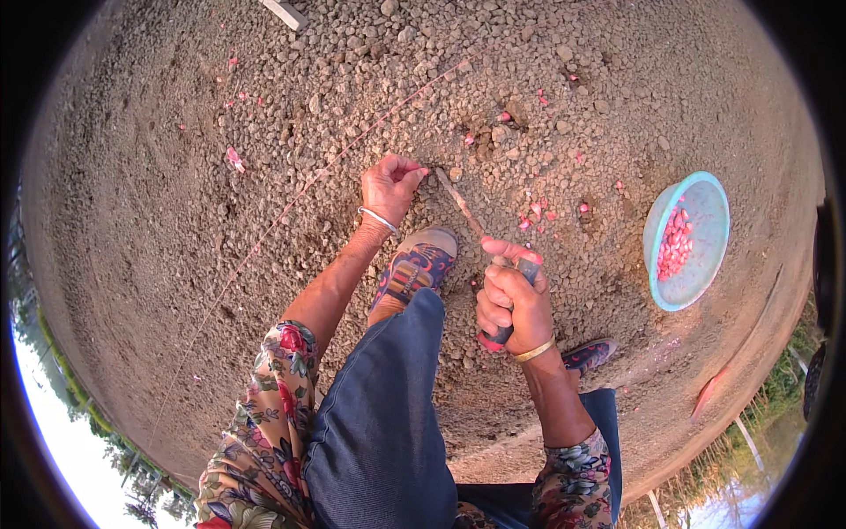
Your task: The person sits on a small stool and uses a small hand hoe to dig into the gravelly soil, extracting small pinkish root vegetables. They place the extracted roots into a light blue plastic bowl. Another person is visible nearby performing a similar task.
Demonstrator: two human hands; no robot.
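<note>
My left hand (391, 188) is low over the clumpy soil, thumb and forefinger pinched on a small pink clove-like piece (423, 171). Just right of it, the tip of a soil-caked metal rod (459, 200) touches the ground. My right hand (517, 297) grips this tool by its black and red handle (497, 337), with the rod pointing up and left. Several pink pieces (537, 210) lie on the soil beyond the right hand. A light blue plastic bowl (718, 264) at the right holds many pink cloves (674, 244).
A thin pink string (344, 152) runs diagonally across the soil, left of my left hand. My shoe (423, 261) stands between my hands, the other shoe (590, 356) beyond my right wrist. A pale wooden piece (285, 13) lies at the top. Small holes pit the soil.
</note>
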